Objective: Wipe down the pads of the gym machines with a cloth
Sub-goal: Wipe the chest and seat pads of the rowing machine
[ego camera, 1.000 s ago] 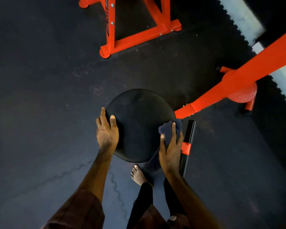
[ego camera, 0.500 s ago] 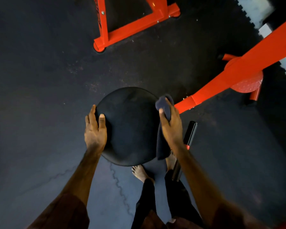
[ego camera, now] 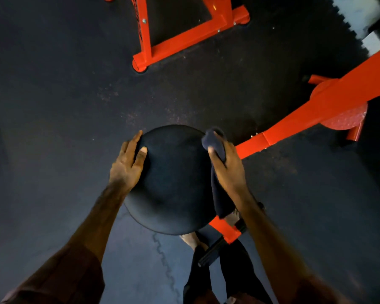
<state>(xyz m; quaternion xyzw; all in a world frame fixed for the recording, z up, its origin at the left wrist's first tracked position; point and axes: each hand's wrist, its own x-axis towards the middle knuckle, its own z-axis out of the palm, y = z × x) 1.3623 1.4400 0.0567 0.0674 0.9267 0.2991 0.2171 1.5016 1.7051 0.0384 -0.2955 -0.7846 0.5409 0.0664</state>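
Pad (ego camera: 173, 181) round, matte black | left hand (ego camera: 127, 165) flat, fingers straight | right hand (ego camera: 227, 163) grips cloth (ego camera: 215, 145)

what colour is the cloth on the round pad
Dark navy blue cloth, seen in the head view.

Hands (ego camera: 127, 165) (ego camera: 228, 165) either side of pad (ego camera: 173, 183), cloth (ego camera: 215, 148) right.

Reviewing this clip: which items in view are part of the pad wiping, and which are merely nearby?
In use:
round black pad
dark cloth
right hand, gripping the cloth
left hand, resting on the pad's edge

Nearby only:
orange floor frame
orange arm
black handle
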